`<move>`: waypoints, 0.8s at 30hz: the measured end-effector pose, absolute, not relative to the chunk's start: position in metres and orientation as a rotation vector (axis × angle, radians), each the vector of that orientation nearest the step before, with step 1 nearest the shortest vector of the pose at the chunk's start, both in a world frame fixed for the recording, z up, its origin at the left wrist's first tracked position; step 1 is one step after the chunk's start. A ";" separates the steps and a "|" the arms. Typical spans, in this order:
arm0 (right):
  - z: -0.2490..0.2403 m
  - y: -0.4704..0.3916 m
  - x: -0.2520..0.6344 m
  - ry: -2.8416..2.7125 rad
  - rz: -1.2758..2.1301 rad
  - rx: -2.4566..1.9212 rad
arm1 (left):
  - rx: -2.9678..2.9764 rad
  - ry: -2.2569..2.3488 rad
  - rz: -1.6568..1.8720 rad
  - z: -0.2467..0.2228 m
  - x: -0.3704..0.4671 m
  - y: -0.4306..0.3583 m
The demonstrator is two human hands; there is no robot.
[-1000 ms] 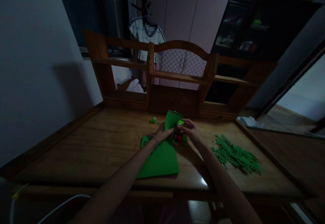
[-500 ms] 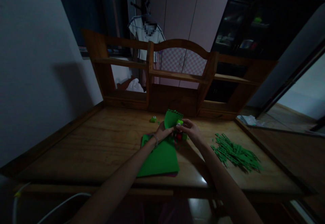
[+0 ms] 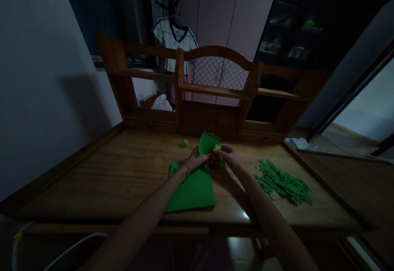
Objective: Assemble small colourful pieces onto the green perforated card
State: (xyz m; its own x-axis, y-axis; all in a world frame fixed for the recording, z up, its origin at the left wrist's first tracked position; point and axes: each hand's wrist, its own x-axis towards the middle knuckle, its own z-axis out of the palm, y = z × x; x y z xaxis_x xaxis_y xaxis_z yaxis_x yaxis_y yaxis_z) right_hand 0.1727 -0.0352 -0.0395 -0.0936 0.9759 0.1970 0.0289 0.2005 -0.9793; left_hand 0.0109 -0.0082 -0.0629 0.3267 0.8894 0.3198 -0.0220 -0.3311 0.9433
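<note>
My left hand [image 3: 195,160] is closed on a green paper sheet [image 3: 206,144], which stands tilted up with a row of cut-outs along its top edge. At the sheet's right side my right hand [image 3: 231,156] grips a small bright green craft punch [image 3: 218,146]; the fingers partly cover it. Below the hands sit a red object [image 3: 216,164] and a green one beside it, both partly hidden, with tiny green bits around. Under my left wrist lies a stack of green paper [image 3: 193,191].
Another small green punch-like piece [image 3: 184,143] stands left of the sheet. A pile of punched green paper strips [image 3: 285,183] lies at the right of the wooden desk [image 3: 132,172]. Along the back rises a wooden shelf unit [image 3: 212,92].
Both hands keep their hold on the sheet and the punch, with hardly any movement. The whole view has shifted slightly.
</note>
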 end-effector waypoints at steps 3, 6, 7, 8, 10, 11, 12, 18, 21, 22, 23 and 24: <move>-0.039 -0.035 0.172 -1.365 1.137 -1.050 | 1.604 0.809 1.144 -0.066 0.011 -0.007; -0.039 -0.035 0.171 -1.338 1.156 -1.070 | 1.558 0.790 1.143 -0.066 0.013 -0.007; -0.039 -0.035 0.171 -1.327 1.161 -1.072 | 1.542 0.778 1.143 -0.065 0.014 -0.008; -0.039 -0.035 0.170 -1.318 1.166 -1.072 | 1.530 0.768 1.144 -0.064 0.014 -0.008; -0.039 -0.035 0.170 -1.302 1.173 -1.070 | 1.512 0.749 1.148 -0.063 0.015 -0.008; -0.038 -0.035 0.170 -1.300 1.176 -1.071 | 1.504 0.742 1.150 -0.064 0.016 -0.007; -0.038 -0.036 0.170 -1.300 1.176 -1.075 | 1.494 0.736 1.152 -0.064 0.016 -0.006; -0.036 -0.038 0.170 -1.341 1.143 -1.119 | 1.460 0.732 1.163 -0.068 0.015 -0.003; -0.037 -0.037 0.170 -1.341 1.133 -1.108 | 1.455 0.742 1.151 -0.065 0.015 -0.007; -0.037 -0.036 0.171 -1.338 1.132 -1.104 | 1.457 0.748 1.143 -0.064 0.015 -0.009; -0.038 -0.036 0.171 -1.337 1.134 -1.098 | 1.462 0.751 1.134 -0.063 0.015 -0.009; -0.038 -0.036 0.171 -1.339 1.137 -1.089 | 1.468 0.755 1.128 -0.063 0.014 -0.010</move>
